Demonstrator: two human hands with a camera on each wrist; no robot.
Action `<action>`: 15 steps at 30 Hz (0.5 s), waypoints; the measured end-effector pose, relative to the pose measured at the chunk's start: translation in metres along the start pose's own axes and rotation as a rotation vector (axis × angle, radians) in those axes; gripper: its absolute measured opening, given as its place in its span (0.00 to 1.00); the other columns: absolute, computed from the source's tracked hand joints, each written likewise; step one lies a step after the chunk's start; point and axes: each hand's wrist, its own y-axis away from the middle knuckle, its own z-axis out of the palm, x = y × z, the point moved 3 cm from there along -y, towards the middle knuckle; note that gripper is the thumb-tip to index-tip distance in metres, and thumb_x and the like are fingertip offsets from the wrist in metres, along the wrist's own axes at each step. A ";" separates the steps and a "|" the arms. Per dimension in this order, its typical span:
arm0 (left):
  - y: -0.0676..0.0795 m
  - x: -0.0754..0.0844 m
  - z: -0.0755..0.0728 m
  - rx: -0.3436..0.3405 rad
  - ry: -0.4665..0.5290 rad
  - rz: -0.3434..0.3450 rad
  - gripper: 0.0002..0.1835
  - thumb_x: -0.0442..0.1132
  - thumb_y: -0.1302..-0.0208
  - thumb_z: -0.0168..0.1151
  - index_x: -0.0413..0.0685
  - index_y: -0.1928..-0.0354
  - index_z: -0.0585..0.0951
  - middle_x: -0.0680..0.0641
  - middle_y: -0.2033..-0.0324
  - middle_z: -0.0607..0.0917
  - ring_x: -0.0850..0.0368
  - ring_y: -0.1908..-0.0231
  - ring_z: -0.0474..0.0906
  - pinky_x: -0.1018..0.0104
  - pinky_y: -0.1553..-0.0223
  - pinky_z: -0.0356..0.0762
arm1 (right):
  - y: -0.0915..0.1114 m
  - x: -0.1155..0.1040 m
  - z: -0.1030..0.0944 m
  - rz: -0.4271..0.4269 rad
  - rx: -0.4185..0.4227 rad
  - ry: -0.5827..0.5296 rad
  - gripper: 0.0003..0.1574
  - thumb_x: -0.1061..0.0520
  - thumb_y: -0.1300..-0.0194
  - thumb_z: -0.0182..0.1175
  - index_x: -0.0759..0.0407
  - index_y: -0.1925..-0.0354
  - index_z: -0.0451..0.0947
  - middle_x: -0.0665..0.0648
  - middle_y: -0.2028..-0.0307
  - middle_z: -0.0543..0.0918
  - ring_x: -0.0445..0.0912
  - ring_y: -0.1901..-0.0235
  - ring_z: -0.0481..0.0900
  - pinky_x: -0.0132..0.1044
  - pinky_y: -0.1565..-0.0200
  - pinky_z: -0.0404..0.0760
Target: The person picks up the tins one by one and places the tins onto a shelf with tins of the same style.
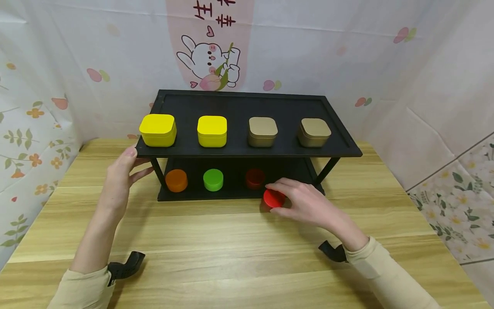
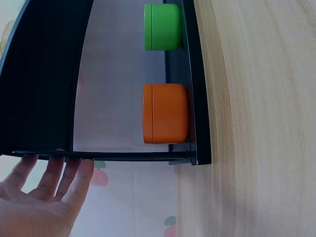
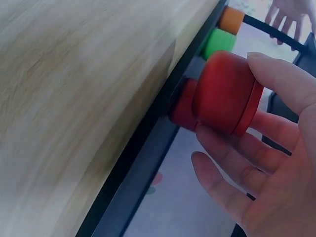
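Observation:
My right hand (image 1: 305,201) pinches a small red round lidded tin (image 1: 274,198) between thumb and fingers. It holds the tin above the table, just in front of the lower tier of a black two-tier rack (image 1: 239,151). In the right wrist view the red tin (image 3: 224,94) partly covers a darker red tin (image 3: 183,106) on that tier. At the rack's left end, my left hand (image 1: 122,169) touches the upper tier's edge. Its fingers (image 2: 79,185) reach the edge fairly straight and spread; the thumb is out of sight in the left wrist view.
On the lower tier stand an orange tin (image 1: 176,180), a green tin (image 1: 213,180) and the dark red tin (image 1: 255,178). Two yellow square tins (image 1: 212,131) and two tan ones (image 1: 262,132) line the upper tier. A patterned cloth (image 1: 308,51) hangs behind the wooden table (image 1: 216,253).

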 end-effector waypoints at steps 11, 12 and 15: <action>0.001 0.001 -0.001 0.003 -0.012 0.012 0.20 0.53 0.18 0.45 0.57 0.36 0.79 0.57 0.46 0.81 0.61 0.45 0.77 0.80 0.49 0.83 | 0.007 0.018 -0.004 0.038 0.003 0.004 0.33 0.49 0.41 0.77 0.55 0.39 0.82 0.53 0.50 0.86 0.42 0.59 0.82 0.32 0.62 0.86; 0.001 0.001 -0.001 0.004 -0.011 0.011 0.20 0.53 0.18 0.45 0.57 0.36 0.79 0.58 0.45 0.81 0.61 0.45 0.77 0.80 0.48 0.83 | 0.008 0.020 -0.004 0.038 0.005 0.006 0.34 0.49 0.41 0.77 0.55 0.39 0.82 0.53 0.50 0.86 0.43 0.59 0.82 0.32 0.62 0.86; 0.001 0.001 -0.001 0.005 -0.012 0.012 0.20 0.53 0.18 0.45 0.57 0.36 0.79 0.58 0.44 0.80 0.61 0.45 0.77 0.80 0.48 0.83 | 0.010 0.024 -0.003 0.038 0.011 0.011 0.34 0.49 0.41 0.77 0.56 0.39 0.82 0.54 0.50 0.86 0.43 0.58 0.82 0.33 0.61 0.85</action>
